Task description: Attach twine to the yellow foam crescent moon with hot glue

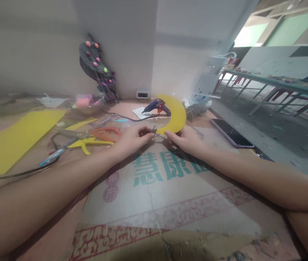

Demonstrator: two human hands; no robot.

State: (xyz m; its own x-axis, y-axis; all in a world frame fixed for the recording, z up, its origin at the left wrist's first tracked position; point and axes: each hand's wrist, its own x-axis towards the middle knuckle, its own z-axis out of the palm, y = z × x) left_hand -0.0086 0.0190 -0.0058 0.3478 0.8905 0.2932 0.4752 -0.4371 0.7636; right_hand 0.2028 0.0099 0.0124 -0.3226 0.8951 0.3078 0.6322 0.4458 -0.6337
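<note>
Left hand [136, 137] pinches gray yarn [154, 129] at lower tip of yellow crescent [180, 114]; right hand [185, 138] grips crescent.

Left to right: yellow sheet [20, 139] flat on table; orange-handled scissors [107, 133] near left forearm; gray pom-pom crescent decoration [88, 61] against wall; left hand, thumb and fingertips pressed together on yarn; small white digital clock [143, 95] by wall; blue glue gun [154, 105], red light showing, behind the hands; yellow crescent held above printed cardboard [170, 203], partly overlapping glue gun in view; right hand, thumb on crescent's top face, other fingers mostly hidden beneath; gray yarn bundle [196, 111] just beyond; smartphone [232, 133] lying near table edge.
</note>
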